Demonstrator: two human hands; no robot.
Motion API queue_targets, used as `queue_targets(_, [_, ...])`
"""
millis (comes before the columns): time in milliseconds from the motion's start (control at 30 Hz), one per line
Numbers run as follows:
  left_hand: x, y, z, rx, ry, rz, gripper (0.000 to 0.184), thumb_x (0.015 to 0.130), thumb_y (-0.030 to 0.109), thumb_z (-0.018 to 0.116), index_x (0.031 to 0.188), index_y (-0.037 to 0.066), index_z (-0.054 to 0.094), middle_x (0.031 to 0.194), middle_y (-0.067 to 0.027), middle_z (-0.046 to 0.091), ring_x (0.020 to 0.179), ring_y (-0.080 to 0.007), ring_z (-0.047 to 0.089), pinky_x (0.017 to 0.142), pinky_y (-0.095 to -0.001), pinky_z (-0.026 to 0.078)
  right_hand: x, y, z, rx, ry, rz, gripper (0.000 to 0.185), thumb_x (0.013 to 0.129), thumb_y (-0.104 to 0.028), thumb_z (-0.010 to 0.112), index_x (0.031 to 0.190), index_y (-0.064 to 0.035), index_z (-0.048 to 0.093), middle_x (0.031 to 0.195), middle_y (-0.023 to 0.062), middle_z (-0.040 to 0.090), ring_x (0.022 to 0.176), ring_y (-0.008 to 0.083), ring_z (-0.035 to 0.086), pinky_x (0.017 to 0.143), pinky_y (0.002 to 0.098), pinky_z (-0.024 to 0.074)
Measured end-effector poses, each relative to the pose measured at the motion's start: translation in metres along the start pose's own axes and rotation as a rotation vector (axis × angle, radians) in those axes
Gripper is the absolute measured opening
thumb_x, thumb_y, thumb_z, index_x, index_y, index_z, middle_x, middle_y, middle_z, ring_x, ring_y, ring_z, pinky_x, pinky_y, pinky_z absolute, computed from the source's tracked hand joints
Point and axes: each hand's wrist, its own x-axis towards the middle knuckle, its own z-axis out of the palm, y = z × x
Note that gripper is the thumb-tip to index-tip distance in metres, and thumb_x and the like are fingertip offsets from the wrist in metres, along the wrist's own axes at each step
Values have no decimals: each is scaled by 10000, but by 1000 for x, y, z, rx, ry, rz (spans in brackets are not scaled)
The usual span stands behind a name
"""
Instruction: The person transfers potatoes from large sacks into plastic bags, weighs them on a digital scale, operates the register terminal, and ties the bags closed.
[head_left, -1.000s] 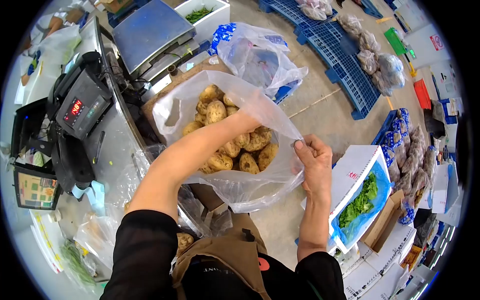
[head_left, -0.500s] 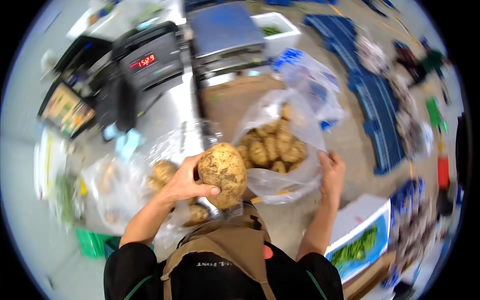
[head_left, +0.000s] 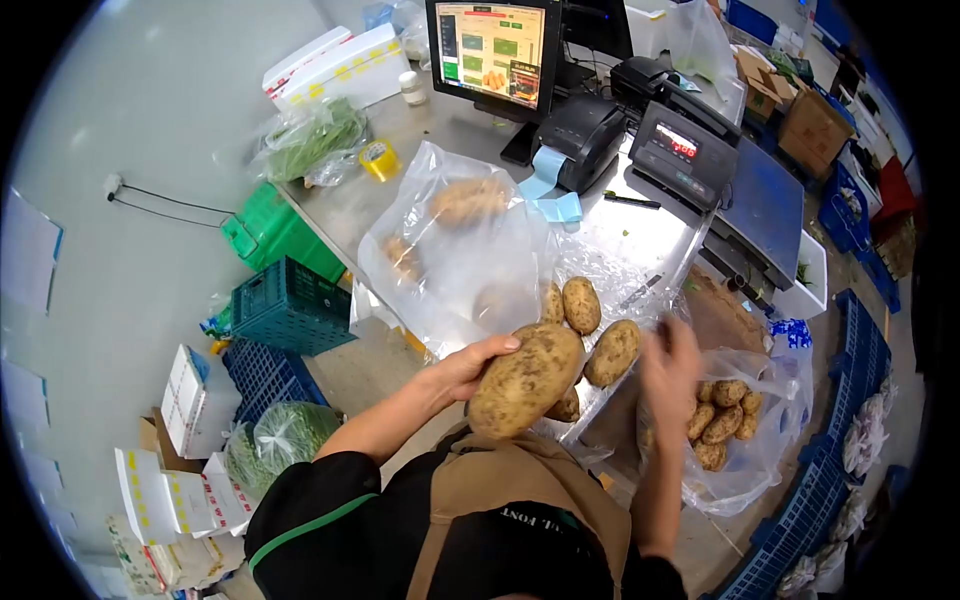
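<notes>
My left hand is closed around a large, dirt-specked potato, held just in front of my apron. My right hand is smeared by motion between the table edge and an open plastic bag of potatoes; its fingers cannot be made out. Several loose potatoes lie near my hands on clear plastic film at the table's near edge. Left of them a second clear plastic bag lies on the metal table with potatoes inside.
A monitor, a label printer and a scale display stand along the table's back. The scale platform is to the right. Yellow tape and bagged greens sit left. Crates stand on the floor.
My view has turned left, bringing the monitor and left-hand crates into sight. My right hand has let go of the potato bag's rim and moved toward the table. The left still holds the large potato.
</notes>
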Motion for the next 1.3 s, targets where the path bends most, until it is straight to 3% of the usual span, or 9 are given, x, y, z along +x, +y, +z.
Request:
queue_targets(100, [-1, -9, -16, -53, -90, -108, 683, 807, 326, 588, 1377, 51, 330, 1270, -208, 484, 1098, -290, 552, 926, -400, 474, 49, 5, 94, -348, -186, -361, 880, 640, -236, 763, 1394, -126, 323, 1380, 247, 314, 1240, 445, 326, 1019, 503, 285])
queue_targets(167, [13, -20, -26, -53, -130, -120, 714, 804, 328, 591, 1402, 80, 291, 1308, -202, 444, 1133, -299, 524, 934, -412, 465, 72, 0, 141, -333, -297, -470, 794, 645, -120, 715, 1365, -122, 378, 1396, 231, 293, 1241, 426, 329, 994, 535, 288])
queue_targets(433, [17, 10, -51, 5, 92, 323, 760, 802, 448, 561, 1366, 10, 299, 1227, -221, 485, 1078, -340, 544, 907, -462, 483, 143, -35, 202, 112, -225, -814, 402, 662, 71, 499, 1050, -2, 576, 833, 234, 608, 824, 400, 584, 738, 407, 473])
queue_targets(700, [-14, 85, -68, -337, -140, 788, 648, 860, 513, 376, 1289, 29, 411, 1097, -213, 562, 813, -335, 626, 653, -434, 558, 144, -62, 204, 103, -384, -820, 323, 701, 57, 495, 1012, 26, 576, 900, 237, 615, 849, 403, 581, 753, 434, 469])
queue_targets(833, [-11, 102, -87, -169, 94, 803, 707, 819, 465, 537, 1361, 64, 324, 1284, -207, 439, 989, -336, 591, 784, -466, 534, 150, -83, 208, 269, -265, -739, 206, 766, 14, 494, 949, 46, 584, 792, 224, 625, 692, 391, 590, 659, 417, 473])
queue_targets(967, [-3, 95, -82, 407, 347, 701, 805, 804, 298, 614, 1430, 67, 163, 1365, -192, 339, 1203, -310, 431, 940, -376, 458, 167, -83, 219, 254, -174, -211, 268, 868, -182, 529, 762, 55, 598, 592, 154, 537, 553, 151, 496, 541, 324, 414])
queue_targets(1067, [13, 85, -76, 375, 339, 481, 928, 778, 233, 662, 1445, 35, 49, 1361, -220, 329, 1185, -294, 458, 928, -378, 470, 163, -84, 224, 478, -275, -355, 324, 857, -236, 559, 721, 58, 576, 590, 223, 538, 510, 316, 500, 523, 380, 394])
queue_targets(1200, [39, 101, -117, -218, 154, 404, 572, 835, 302, 565, 1319, 46, 395, 1228, -201, 513, 1070, -358, 552, 892, -433, 487, 158, -72, 203, 154, -400, -460, 272, 868, -271, 552, 834, -16, 641, 595, 205, 556, 520, 319, 514, 536, 372, 423])
queue_targets(1300, [49, 130, -95, -393, 543, 740, 469, 903, 391, 469, 1177, 12, 505, 1140, -151, 578, 1026, -285, 589, 869, -450, 504, 143, -74, 191, 167, -431, -469, 234, 882, -238, 548, 947, -42, 659, 574, 149, 552, 537, 160, 511, 506, 305, 423])
